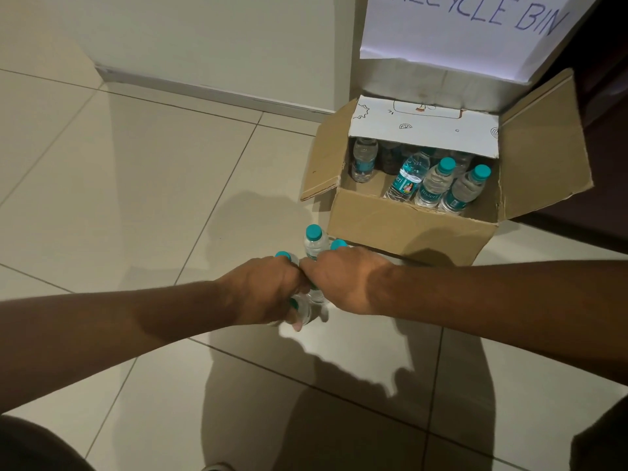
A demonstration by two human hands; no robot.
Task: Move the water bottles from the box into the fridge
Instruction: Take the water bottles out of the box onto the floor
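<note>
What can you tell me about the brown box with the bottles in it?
The cardboard box is plain brown, with its flaps folded open; the back flap is white inside with little doodles. It sits upright on the tiled floor, in front of a bin with a paper sign. Clear water bottles with teal caps stand and lean inside.

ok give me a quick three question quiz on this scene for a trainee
1. True or false: the cardboard box holds no bottles.
2. Where is the bottle cluster that the left hand and right hand grip? A) inside the box B) outside the box, in front of it C) on top of the sign
3. Fill in: the paper sign behind the box reads "RECYCLE ___".
Key: 1 false; 2 B; 3 BIN.
</note>
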